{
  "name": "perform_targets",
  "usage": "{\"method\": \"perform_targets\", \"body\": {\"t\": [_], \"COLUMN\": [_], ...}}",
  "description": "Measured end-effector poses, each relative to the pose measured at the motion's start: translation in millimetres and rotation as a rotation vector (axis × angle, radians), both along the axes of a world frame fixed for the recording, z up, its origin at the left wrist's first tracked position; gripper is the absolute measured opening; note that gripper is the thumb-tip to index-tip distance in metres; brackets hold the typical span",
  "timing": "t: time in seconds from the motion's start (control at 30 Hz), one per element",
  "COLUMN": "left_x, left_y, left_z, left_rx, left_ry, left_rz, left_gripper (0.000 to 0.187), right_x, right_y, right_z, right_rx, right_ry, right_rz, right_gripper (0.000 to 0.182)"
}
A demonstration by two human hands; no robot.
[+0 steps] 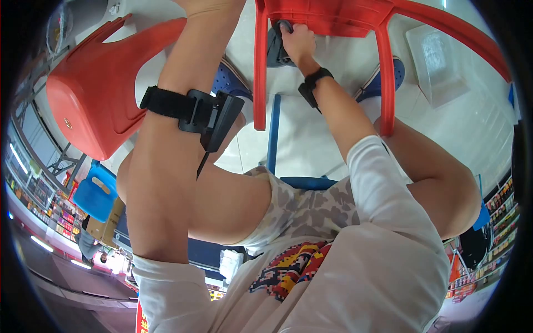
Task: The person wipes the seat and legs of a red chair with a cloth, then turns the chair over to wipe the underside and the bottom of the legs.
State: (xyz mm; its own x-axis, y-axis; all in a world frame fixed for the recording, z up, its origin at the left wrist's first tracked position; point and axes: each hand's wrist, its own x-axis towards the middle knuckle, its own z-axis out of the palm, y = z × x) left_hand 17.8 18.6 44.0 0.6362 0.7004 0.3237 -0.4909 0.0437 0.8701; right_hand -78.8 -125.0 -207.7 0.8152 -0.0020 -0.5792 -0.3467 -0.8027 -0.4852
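Note:
My right hand (300,41) is closed on a dark grey cloth (276,47), just under the edge of a red plastic chair (327,12). The cloth hangs beside one of the chair's legs, partly covered by my fingers. My left arm reaches up past the top edge of the view. Only the base of my left hand (202,5) shows there, with its fingers cut off, so what it touches is hidden. Black straps with devices sit on my left forearm and my right wrist.
A second red plastic chair (100,94) lies tipped at the left. A clear plastic bin (436,66) stands on the pale tiled floor at the right. A blue stool (97,191) is lower left. My blue clogs (227,80) are by the chair legs; stocked shelves line the edges.

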Motion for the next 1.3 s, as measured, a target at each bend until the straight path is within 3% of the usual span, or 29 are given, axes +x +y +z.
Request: {"method": "perform_targets", "body": {"t": [0.03, 0.1, 0.17, 0.23, 0.27, 0.33, 0.4, 0.57, 0.6, 0.67, 0.7, 0.73, 0.77, 0.83, 0.93, 1.03, 1.13, 1.23, 1.3], "left_x": [-1, -5, -5, -4, -4, -2, -2, -5, -6, -6, -5, -3, -3, -4, -8, -5, -6, -7, -10], "left_y": [1, 5, 5, -3, -3, -5, -3, 1, 1, 2, 4, 6, 5, 2, 3, 4, 6, 7, 4], "left_z": [0, -1, 1, 5, 3, 4, 2, -2, -1, 14, 37, 50, 37, -3, 1, -3, -3, -7, -1], "left_rx": [0.003, 0.044, 0.083, -0.003, -0.004, -0.032, -0.048, -0.1, -0.086, -0.077, -0.702, -1.325, -1.324, -0.073, -0.024, -0.041, -0.048, -0.019, -0.035], "left_ry": [0.017, 0.018, 0.008, 0.011, 0.01, 0.076, 0.092, 0.085, 0.091, 0.093, 0.169, 0.24, 0.236, 0.085, 0.026, 0.083, 0.091, 0.08, 0.022], "left_rz": [0.003, -0.054, -0.109, -0.033, -0.033, 0.085, 0.078, 0.016, -0.003, -0.021, -0.018, -0.017, -0.018, 0.023, -0.062, 0.018, -0.003, 0.0, -0.065], "left_gripper": [0.017, 0.016, 0.016, 0.016, 0.016, 0.017, 0.018, 0.018, 0.018, 0.018, 0.018, 0.018, 0.018, 0.018, 0.016, 0.014, 0.013, 0.014, 0.015], "right_x": [-1, -4, 4, 3, -6, -18, -11, 1, -3, 0, 4, -2, 1, 4, 20, 35, 30, 31, 25], "right_y": [4, 13, 18, 28, 30, 27, 24, -14, -20, -45, -57, -71, -79, -92, -119, -132, -144, -138, -147], "right_z": [-13, -17, -12, 1, -12, -48, -46, -22, -35, -50, -55, -86, -86, -81, -69, -47, -53, -29, -44], "right_rx": [0.002, 0.038, 0.063, 0.129, 0.15, 0.168, 0.191, 0.074, -0.048, -0.052, -0.05, 0.1, 0.102, 0.069, -0.138, -0.122, -0.054, -0.052, -0.068], "right_ry": [0.0, 0.054, 0.193, 0.41, 0.346, 0.331, 0.315, 0.136, -0.063, -0.029, 0.005, -0.037, -0.04, -0.109, -0.181, -0.029, -0.178, -0.043, -0.116], "right_rz": [-0.003, -0.375, -0.401, -0.679, -0.766, -0.782, -0.792, -0.501, -0.406, -0.317, -0.227, -0.327, -0.326, -0.4, -0.253, -0.249, -0.222, -0.304, -0.323], "right_gripper": [0.04, 0.05, 0.06, 0.065, 0.069, 0.067, 0.065, 0.06, 0.057, 0.056, 0.055, 0.053, 0.053, 0.053, 0.052, 0.049, 0.046, 0.039, 0.037]}}
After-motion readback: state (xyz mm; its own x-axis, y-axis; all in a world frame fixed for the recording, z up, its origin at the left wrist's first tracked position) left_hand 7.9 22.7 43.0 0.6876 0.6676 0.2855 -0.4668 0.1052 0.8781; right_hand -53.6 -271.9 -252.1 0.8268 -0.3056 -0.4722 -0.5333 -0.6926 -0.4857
